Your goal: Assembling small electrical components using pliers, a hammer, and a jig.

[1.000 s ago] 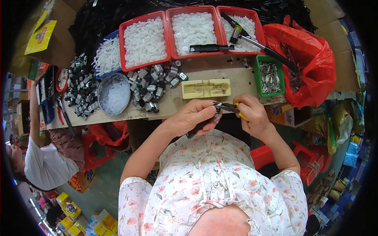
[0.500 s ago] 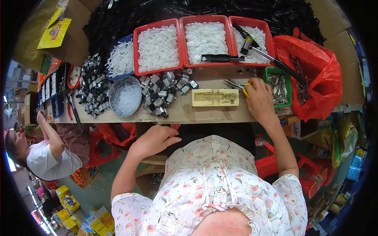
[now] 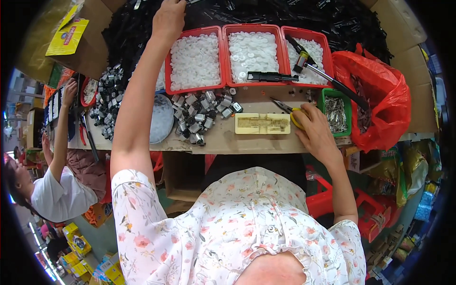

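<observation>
Pliers (image 3: 289, 110) with yellow grips lie on the table (image 3: 223, 142) beside the cream jig (image 3: 262, 123), right hand (image 3: 316, 133) closed loosely over their handles. Stiff and fairly light, they are probably best gripped there. Left hand (image 3: 168, 16) reaches into the black parts (image 3: 266, 12); its fingers are hidden, so I cannot tell their grip.

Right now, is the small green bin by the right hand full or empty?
Partly full. The green bin holds a heap of small silvery metal pieces, lying below its rim. The right hand rests just beside it, on yellow-handled pliers.
</observation>
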{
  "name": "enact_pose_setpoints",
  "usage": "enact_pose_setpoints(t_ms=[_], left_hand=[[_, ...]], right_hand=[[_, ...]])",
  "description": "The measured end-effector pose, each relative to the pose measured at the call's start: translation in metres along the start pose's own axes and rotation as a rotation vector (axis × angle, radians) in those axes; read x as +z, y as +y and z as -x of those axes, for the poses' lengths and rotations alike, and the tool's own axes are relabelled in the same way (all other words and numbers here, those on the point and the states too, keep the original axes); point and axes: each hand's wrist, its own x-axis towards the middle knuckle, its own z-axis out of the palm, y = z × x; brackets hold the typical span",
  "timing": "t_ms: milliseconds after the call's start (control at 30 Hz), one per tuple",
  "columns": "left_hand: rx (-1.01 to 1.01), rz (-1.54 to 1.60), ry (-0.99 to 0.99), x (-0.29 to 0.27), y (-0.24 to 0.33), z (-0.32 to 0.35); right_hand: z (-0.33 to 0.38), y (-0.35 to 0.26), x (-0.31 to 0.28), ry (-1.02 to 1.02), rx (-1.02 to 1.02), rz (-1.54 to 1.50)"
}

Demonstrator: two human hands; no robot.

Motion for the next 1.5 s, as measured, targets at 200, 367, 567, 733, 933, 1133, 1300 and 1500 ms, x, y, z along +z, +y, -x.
enact_pose_setpoints(t_ms=[200,367,567,733,933,1133,1300,1500], left_hand=[[0.093,-0.058,-0.010,0.002,-0.011,-0.001],[0.038,0.095,0.074,-0.025,0.004,0.031],[-0.554,1.086,-0.060,-0.082,0.086,0.080],[-0.352,0.883,0.136,-0.101,0.191,0.146],[-0.174,0.807,0.234,-0.098,0.241,0.188],[-0.194,0.896,0.140,-0.106,0.231,0.208],[-0.221,0.649,0.078,-0.139,0.185,0.253],[-0.383,0.412,-0.004,-0.134,0.158,0.278]], right_hand=[[0.002,0.001,-0.005,0.018,-0.003,-0.065],[-0.012,-0.009,-0.013,0.068,-0.059,-0.128],[-0.048,-0.039,-0.007,0.287,-0.071,-0.379],[-0.069,-0.070,0.006,0.393,0.117,-0.690],[-0.065,-0.060,0.028,0.274,0.269,-0.975],[-0.050,-0.057,0.023,0.281,0.028,-0.636],[-0.032,-0.034,0.009,0.129,-0.160,-0.278],[-0.034,-0.031,0.006,-0.032,-0.360,0.072]])
